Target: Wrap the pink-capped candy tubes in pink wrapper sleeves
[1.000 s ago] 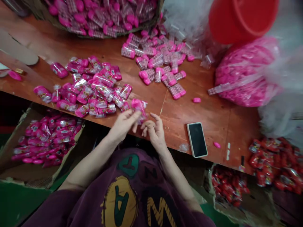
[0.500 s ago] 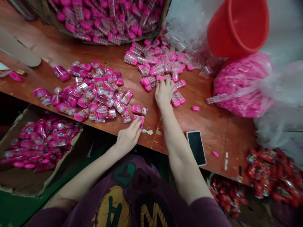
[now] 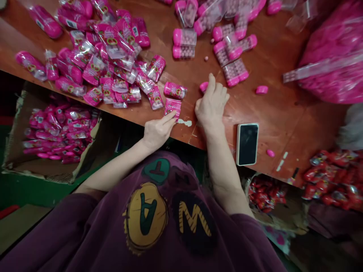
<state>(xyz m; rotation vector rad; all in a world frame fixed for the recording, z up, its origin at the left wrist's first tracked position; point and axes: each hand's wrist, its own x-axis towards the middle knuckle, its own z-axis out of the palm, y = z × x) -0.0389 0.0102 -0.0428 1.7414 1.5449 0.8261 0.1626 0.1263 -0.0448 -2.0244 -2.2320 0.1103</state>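
At the table's front edge, my left hand [image 3: 159, 130] presses its closed fingertips on a flat pink printed sleeve [image 3: 172, 105]. Just beyond lies a wrapped candy bottle [image 3: 175, 90]. My right hand [image 3: 211, 104] is curled low over the tabletop, its fingers closed around a small candy bottle. Only the bottle's pink cap [image 3: 203, 87] shows at the left of the fingers; the rest is hidden. Unwrapped clear bottles of pink beads with pink caps [image 3: 184, 43] lie farther back. To the left is a heap of wrapped bottles [image 3: 107, 71].
A phone [image 3: 247, 144] lies right of my right forearm, with loose pink caps [image 3: 261, 90] around it. A bulging bag of pink pieces [image 3: 331, 60] sits at the right. Below the table's left edge stands a carton [image 3: 11, 151] of wrapped bottles. Red packets [image 3: 334, 177] fill the lower right.
My right hand has drawn back from the pile of unwrapped bottles towards my left hand, bringing a bottle along. My left hand stays at the sleeve. The view has tilted down and nearer.
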